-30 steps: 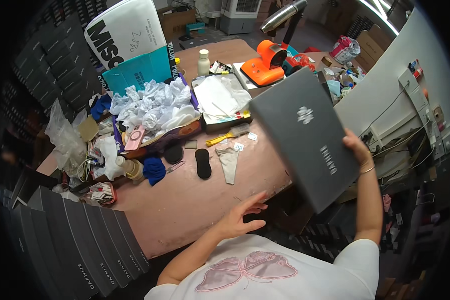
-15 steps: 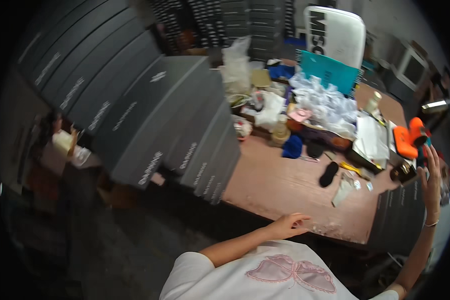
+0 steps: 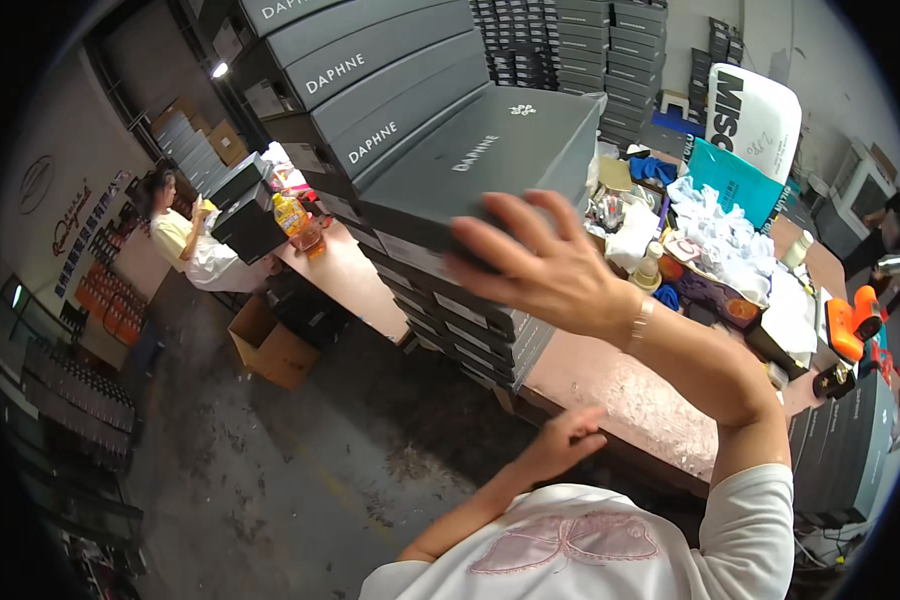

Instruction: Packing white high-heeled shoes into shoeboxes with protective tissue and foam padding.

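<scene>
My right hand [image 3: 565, 280] reaches across to the left, fingers spread. It overlaps the near end of a dark grey shoebox [image 3: 510, 145] on top of a stack; I cannot tell whether it touches the box. Nothing shows in its grasp. Below it, my left hand [image 3: 560, 445] hovers in front of the table's edge, fingers loosely bent and apart, holding nothing visible. Taller rows of similar grey shoeboxes [image 3: 380, 70] rise just behind and left of the top box. The pink tabletop [image 3: 640, 400] lies between the stack and my body.
White crumpled paper [image 3: 720, 225], an orange tape dispenser [image 3: 850, 325] and a white-and-teal bag [image 3: 750, 130] crowd the table's right side. More shoeboxes [image 3: 840, 450] stand at the lower right. Far left, a seated person [image 3: 180, 230] works near an open carton [image 3: 270, 345] on the floor.
My view has turned left. My right hand has swung from the table's far right over to the shoebox stack. My left hand stays low near the table edge.
</scene>
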The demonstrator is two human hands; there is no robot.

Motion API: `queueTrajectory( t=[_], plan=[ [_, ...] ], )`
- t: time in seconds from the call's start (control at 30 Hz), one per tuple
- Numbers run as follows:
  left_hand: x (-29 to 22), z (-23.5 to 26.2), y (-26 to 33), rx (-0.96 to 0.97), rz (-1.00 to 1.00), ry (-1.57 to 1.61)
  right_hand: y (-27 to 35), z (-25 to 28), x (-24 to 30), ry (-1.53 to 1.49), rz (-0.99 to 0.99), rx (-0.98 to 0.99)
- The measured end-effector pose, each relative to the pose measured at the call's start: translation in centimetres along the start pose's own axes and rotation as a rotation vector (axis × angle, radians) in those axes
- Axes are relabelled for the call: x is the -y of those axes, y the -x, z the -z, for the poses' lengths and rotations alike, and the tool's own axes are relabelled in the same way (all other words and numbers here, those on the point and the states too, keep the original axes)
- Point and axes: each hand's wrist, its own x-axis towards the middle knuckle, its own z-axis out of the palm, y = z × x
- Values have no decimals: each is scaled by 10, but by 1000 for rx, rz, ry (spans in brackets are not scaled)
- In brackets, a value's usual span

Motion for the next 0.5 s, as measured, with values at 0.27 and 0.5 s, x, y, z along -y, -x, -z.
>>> queueTrajectory(
  t=[0.27,0.5],
  plan=[
    [-35,53,-59,246,-102,1165,227,138,29,-584,-628,-3],
    [102,-47,-92,33,517,1099,354,126,107,-739,-971,505]
  ],
)
